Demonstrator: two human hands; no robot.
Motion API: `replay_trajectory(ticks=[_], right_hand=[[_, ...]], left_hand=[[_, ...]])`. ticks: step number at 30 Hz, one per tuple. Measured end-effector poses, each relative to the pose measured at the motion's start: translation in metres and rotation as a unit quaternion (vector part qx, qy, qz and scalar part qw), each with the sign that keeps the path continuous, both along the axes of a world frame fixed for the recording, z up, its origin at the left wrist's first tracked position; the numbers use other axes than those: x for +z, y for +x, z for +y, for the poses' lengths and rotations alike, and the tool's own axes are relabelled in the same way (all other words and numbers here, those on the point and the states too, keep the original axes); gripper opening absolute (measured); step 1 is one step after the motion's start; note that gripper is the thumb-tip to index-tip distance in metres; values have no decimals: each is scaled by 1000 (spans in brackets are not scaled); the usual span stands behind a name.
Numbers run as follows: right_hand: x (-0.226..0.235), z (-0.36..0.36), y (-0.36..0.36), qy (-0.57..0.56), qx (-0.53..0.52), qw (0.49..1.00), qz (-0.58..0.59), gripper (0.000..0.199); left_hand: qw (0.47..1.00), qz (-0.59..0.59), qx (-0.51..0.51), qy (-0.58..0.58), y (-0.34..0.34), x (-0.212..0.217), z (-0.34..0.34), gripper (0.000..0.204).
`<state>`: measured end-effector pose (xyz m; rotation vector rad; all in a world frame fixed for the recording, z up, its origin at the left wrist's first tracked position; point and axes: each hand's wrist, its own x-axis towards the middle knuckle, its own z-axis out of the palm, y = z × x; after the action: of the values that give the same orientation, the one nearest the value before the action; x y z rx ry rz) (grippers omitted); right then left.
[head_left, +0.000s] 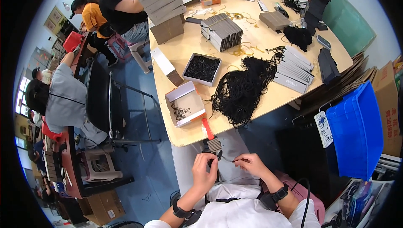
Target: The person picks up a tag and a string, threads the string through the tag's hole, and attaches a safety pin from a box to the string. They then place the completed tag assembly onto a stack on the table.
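Observation:
Over my lap, my left hand [205, 170] pinches a small black piece [220, 155] between thumb and fingertips. My right hand [251, 164] is closed at the fingertips on a thin dark cord [227, 159] that runs toward that piece. Just beyond my left fingertips is a small grey ribbed block [214, 145], with a red handle-like part [207, 129] reaching to the table edge. A large tangled heap of black cords [241, 91] lies on the table in front. Left of it, an open box [187, 100] holds small metal clips, and another box [202, 69] is filled with small black pieces.
The pale wooden table [268, 110] also carries a bundled stack of grey cards [221, 32], a fan of grey strips [294, 70] and tall stacked boxes [159, 1]. To the right stands a blue bin [357, 131]. Other people sit at the left and the far side.

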<state>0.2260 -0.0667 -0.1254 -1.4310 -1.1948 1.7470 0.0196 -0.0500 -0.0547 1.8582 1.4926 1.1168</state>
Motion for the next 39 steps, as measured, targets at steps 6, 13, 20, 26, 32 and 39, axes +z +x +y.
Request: replay_trajectory(ticks=[6,13,20,26,32,39], right_hand=[[65,10,0,172,35,984,12,13],[106,18,-8,423,22,902,-83,16],[108,22,-20,392,-9,920,8,13],[105,33,-24,502,7,863,-58,21],[110,37,-14,573,34,808,-129,29],[101,35,-17,495,22,868,-33,31]], left_hand=[[948,-256,-45,-186,-12,6,-12,4],[936,-250,-95,-228,-15,34,-13,7],[871,-382,-122,-283,-13,51,-10,6],[850,-392,-150,-317,-10,57,-9,10],[867,-357,-181,-298,-9,67,-3,11],[931,-230,-153,-238,-10,88,5,16]])
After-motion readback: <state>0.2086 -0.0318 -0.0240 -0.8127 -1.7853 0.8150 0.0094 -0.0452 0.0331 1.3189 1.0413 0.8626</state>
